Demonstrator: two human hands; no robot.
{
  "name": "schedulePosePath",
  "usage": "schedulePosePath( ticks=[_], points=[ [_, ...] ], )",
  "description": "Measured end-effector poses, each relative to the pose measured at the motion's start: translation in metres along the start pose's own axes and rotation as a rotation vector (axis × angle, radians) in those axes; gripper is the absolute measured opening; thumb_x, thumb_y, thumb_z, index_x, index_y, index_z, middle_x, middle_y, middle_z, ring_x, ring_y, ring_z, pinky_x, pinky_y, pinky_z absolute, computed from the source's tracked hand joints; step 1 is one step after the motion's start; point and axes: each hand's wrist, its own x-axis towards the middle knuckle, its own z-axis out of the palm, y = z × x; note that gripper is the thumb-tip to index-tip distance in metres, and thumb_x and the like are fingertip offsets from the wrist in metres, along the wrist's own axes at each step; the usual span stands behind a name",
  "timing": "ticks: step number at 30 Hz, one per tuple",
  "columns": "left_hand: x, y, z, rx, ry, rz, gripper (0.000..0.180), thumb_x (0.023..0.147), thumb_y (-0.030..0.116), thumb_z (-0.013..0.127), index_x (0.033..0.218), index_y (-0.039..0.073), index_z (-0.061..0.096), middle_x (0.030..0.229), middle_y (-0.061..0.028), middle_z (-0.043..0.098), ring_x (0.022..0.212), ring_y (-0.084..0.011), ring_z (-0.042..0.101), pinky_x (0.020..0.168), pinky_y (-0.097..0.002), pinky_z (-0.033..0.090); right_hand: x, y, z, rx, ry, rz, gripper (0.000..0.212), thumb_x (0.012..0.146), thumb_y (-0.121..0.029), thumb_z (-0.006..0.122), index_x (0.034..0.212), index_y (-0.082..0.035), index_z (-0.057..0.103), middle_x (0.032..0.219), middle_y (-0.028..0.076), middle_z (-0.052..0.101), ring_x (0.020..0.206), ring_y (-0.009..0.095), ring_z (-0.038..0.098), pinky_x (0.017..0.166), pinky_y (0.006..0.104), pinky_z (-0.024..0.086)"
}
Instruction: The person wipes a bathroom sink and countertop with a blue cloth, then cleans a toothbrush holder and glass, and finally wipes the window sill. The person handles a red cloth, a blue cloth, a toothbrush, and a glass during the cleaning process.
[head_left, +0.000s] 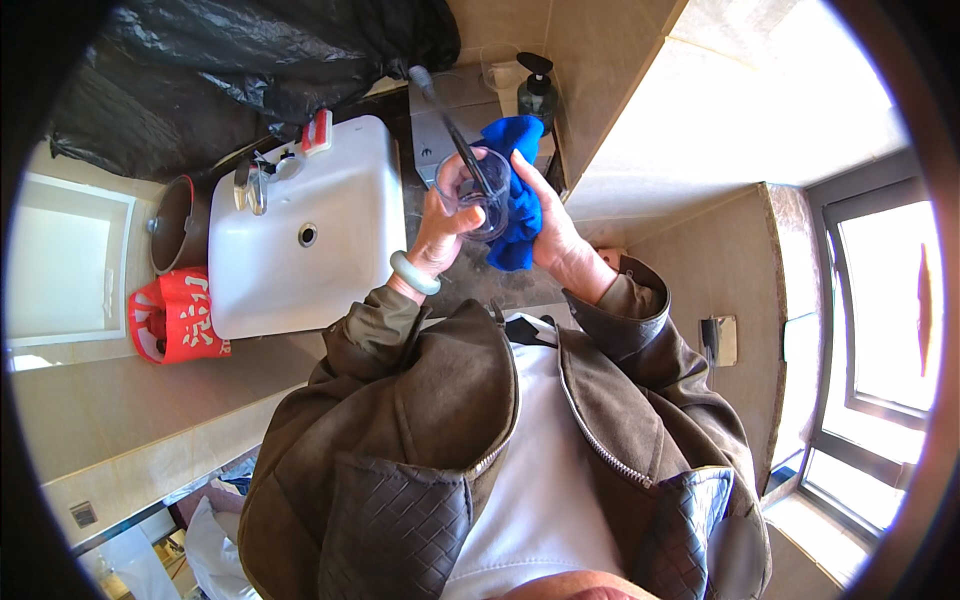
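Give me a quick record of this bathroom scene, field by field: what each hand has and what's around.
left hand: holds clear glass cup with dark toothbrush inside
right hand: presses bright blue cloth against the cup
left of hands: white square washbasin, chrome tap
behind hands: dark pump soap bottle
left wrist: pale green bangle

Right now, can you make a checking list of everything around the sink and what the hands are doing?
Surface: dark wet countertop beside a white square sink.
Job's things: clear glass cup with a dark toothbrush standing in it; blue cloth pressed against the cup.
Clutter: pump soap bottle, red bucket, black plastic bag.
Hands: left hand grips the cup; right hand holds the cloth.
Cables: nothing seen.
Surroundings: beige tiled walls, bright window to the right.
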Motion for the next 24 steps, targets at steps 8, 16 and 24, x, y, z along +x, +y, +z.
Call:
schedulePosePath(
  ticks=[8,16,24],
  points=[
    [0.013,-0.010,-0.025,0.390,-0.137,0.224,0.114,0.058,0.062,0.086,0.146,0.013,0.033,0.149,-0.0107,0.034,0.136,-0.0277,0.040,0.111,-0.0422,0.038,0.004,-0.018,-0.025,-0.043,-0.233,0.147,0.066,0.084,-0.037,0.077,0.137,-0.010,0.048,0.128,0.009,0.060,0.115,0.025,0.059,0.100,0.0439,0.048],
    [0.014,0.012,-0.031,0.471,-0.142,0.194,0.113,0.067,0.061,0.081,0.152,0.008,0.028,0.153,-0.0123,0.033,0.143,-0.0278,0.030,0.114,-0.0442,0.031,0.008,-0.012,-0.013,-0.076,-0.159,0.000,0.066,0.078,-0.022,0.082,0.134,-0.008,0.050,0.122,0.010,0.063,0.111,0.025,0.061,0.098,0.0413,0.050],
    [0.002,-0.001,0.025,0.266,0.373,0.284,0.093,0.081,0.028,0.080,0.150,0.010,0.021,0.144,-0.0231,0.037,0.133,-0.0301,0.038,0.112,-0.0428,0.030,0.019,0.017,0.003,-0.267,0.020,-0.467,0.044,0.084,-0.020,0.078,0.121,-0.008,0.056,0.105,0.002,0.064,0.092,0.012,0.061,0.082,0.0292,0.052]
  ],
)
